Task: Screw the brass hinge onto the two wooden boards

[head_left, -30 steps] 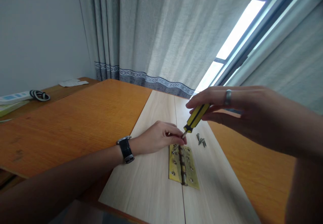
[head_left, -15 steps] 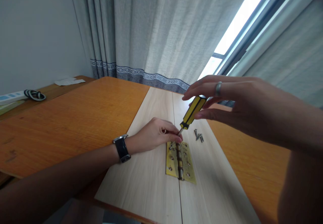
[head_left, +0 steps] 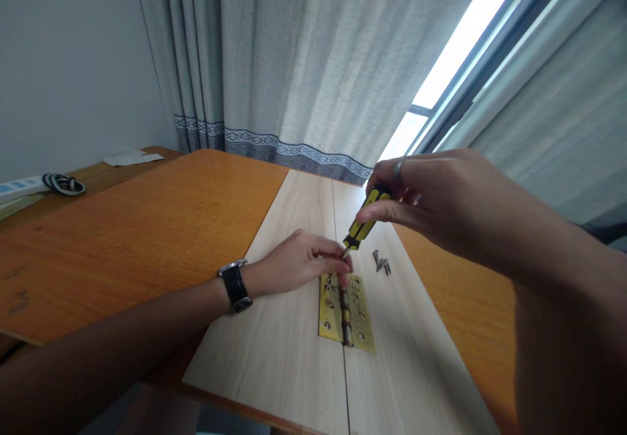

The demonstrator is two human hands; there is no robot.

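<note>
**Hinge on two boards, seen from the head camera.** The hinge [head_left: 345,314] is a single brass butt hinge lying open and flat at lower center. Its two leaves flank a central knuckle, and countersunk holes show in both. It spans the seam between two pale wood-grain boards [head_left: 274,330], which lie side by side on an orange wooden table [head_left: 122,245].

The left hand [head_left: 298,262], with a black watch [head_left: 235,286] on its wrist, rests narrowly pinched at the hinge's upper end. Its fingers hold one screw [head_left: 331,281] at the upper left leaf; the fingers hide the hinge's top edge. The right hand [head_left: 441,200], wearing one ring [head_left: 398,168], is raised above the boards and closed around one yellow-and-black screwdriver [head_left: 365,216]. The tip of the screwdriver is angled down beside the left fingers; whether it touches the screw cannot be told.

A small cluster of loose screws [head_left: 381,262] lies on the right board, just above the hinge; their exact number cannot be told. At upper left are one power strip [head_left: 19,187], one coiled cable [head_left: 63,184] and one paper [head_left: 132,159]. A curtain [head_left: 294,63] hangs behind the table, beside one window [head_left: 455,49] at upper right.
</note>
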